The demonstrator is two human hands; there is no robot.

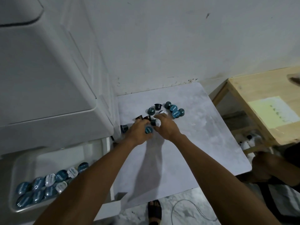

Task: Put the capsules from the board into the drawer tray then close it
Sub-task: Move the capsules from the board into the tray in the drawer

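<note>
Sitting nearest, at the lower left, the open drawer tray [24, 166] already holds a layer of capsules [48, 182]. Beyond it, over the board [203, 130], both hands work close together: the left hand [138, 133] curls round a teal-lidded capsule [148, 130], and the right hand [167, 127] pinches a silver-lidded one [155, 122]. Farther off a loose cluster [172, 107] waits (one stray [124, 128] lies by the board's left edge). Cupping several firmly per trip seems wise, since they would likely roll.
</note>
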